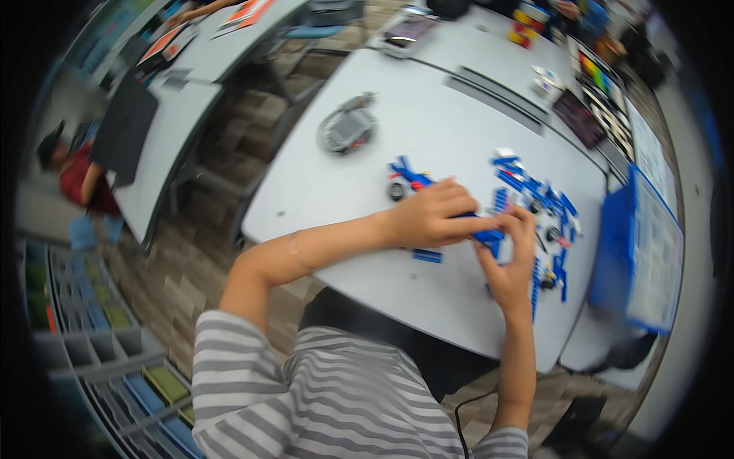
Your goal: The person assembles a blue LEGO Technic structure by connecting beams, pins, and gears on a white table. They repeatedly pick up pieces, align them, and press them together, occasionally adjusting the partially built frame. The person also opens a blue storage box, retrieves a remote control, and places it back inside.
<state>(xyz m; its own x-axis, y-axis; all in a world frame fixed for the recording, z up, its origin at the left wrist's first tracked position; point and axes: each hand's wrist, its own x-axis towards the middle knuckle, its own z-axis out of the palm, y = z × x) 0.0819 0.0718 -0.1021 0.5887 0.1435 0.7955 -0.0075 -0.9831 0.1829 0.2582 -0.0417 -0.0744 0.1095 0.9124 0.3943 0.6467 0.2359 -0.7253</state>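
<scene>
In the head view, both my hands are closed over a white table (306,199). My left hand (434,214) and my right hand (514,264) meet on a small blue building-brick piece (491,240), partly covered by the fingers. Just beyond my left hand lies a brick assembly (409,172) in blue and red with a black wheel (396,191). A flat blue plate (427,255) rests nearer to me, below the left wrist. Loose blue bricks (527,183), with white, pink and black parts among them, spread around and past my right hand.
A grey device with a screen (349,128) lies at the table's far left. At the right stands a blue plastic bin (615,237). A dark tablet (579,118) and a case of coloured parts (600,80) are at the far right. Another person (80,176) is at a table on the left.
</scene>
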